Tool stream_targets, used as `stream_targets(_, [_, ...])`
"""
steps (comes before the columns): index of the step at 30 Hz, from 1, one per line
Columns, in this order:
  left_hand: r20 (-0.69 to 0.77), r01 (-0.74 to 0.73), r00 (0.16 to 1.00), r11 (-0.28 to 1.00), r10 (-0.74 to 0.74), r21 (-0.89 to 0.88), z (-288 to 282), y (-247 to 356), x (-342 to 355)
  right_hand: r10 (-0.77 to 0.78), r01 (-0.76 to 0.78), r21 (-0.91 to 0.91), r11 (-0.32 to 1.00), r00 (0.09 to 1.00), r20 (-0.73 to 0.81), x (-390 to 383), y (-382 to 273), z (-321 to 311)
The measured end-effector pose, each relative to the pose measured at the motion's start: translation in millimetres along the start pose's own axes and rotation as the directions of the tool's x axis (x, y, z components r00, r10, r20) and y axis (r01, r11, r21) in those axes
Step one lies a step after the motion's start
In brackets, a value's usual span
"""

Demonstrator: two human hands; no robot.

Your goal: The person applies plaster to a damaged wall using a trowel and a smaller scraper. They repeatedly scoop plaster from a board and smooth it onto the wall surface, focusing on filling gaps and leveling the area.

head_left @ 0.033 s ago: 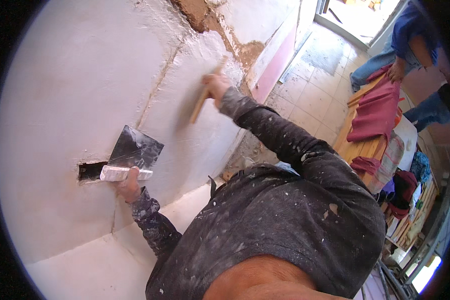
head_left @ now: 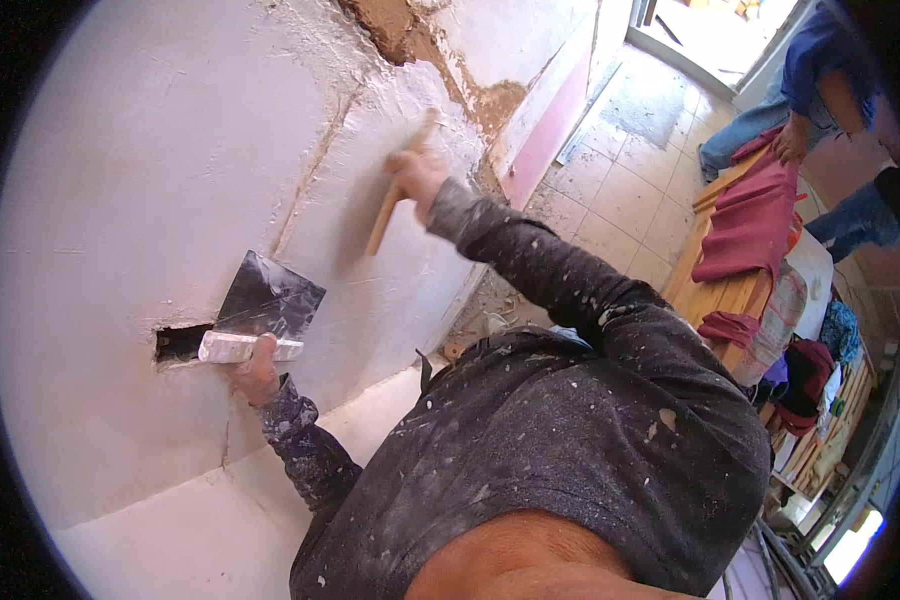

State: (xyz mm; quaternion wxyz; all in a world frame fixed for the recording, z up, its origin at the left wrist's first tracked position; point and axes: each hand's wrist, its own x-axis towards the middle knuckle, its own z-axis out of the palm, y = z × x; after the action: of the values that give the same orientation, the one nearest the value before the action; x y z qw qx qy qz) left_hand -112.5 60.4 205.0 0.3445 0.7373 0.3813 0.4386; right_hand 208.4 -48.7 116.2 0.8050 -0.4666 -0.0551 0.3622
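Fingers curled tight round a slim tan tool (head_left: pixel 382 228), the right hand (head_left: pixel 422 181) has shifted slightly left before the pale wall (head_left: pixel 120 210), apparently mid-stroke; the left hand (head_left: pixel 254 379) clasps a white-handled dark blade (head_left: pixel 268 292) beside a hole (head_left: pixel 180 342).

black plate (head_left: pixel 272 297) | white-handled, tilted, in left hand (head_left: pixel 257 374) | tan bar (head_left: pixel 382 224) | slanted, in right hand (head_left: pixel 423 178)

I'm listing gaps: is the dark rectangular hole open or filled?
Open: the dark rectangular hole shows shadowed depth in the white wall.
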Motion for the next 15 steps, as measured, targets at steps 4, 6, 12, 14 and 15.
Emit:
stream_targets(4, [0.01,0.071,0.997,0.997,-0.071,0.004,-4.2,-1.4,3.8,-0.513,0.512,-0.375,0.773,0.852,0.106,-41.5,50.7,-17.5])
stream_targets(6, [-0.069,0.056,0.996,0.994,-0.062,-0.097,0.7,-0.5,-5.5,-0.089,0.059,0.19,0.98,0.984,0.153,-62.8,46.8,-44.2])
stream_targets(12, [0.005,0.076,0.997,0.986,-0.076,-0.145,16.8,7.0,2.8,0.263,-0.251,0.081,0.965,0.899,-0.35,74.3,94.2,-130.9])
stream_targets(14, [0.017,0.032,0.999,0.988,-0.029,-0.153,12.7,3.7,2.2,0.09,-0.107,-0.051,0.993,0.958,-0.271,78.8,81.5,-118.6])
stream_targets(15, [0.018,0.011,1.0,0.987,-0.008,-0.158,11.3,-0.3,1.7,0.089,-0.085,0.024,0.996,0.963,-0.256,73.0,61.9,-88.9])
